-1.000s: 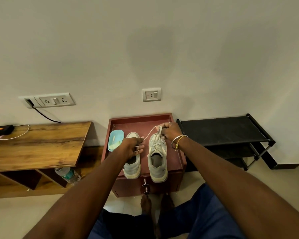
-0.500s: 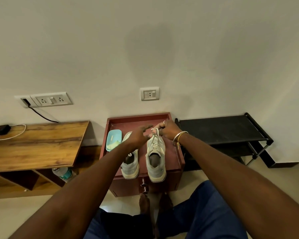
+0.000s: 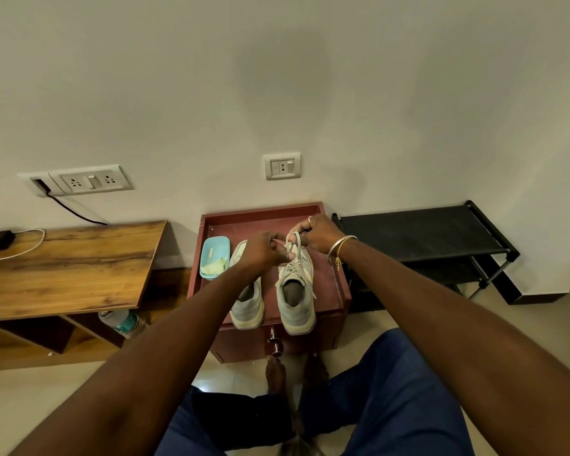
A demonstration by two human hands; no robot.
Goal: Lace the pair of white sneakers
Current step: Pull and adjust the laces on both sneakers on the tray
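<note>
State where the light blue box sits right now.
In the head view, the light blue box lies on top of the red cabinet, at its left edge, just left of the left sneaker.

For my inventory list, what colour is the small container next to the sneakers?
Light blue. The container shows best in the head view, the only one here.

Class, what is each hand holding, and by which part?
The left hand and right hand each pinch the lace, raised above the toe of the laced sneaker.
</note>
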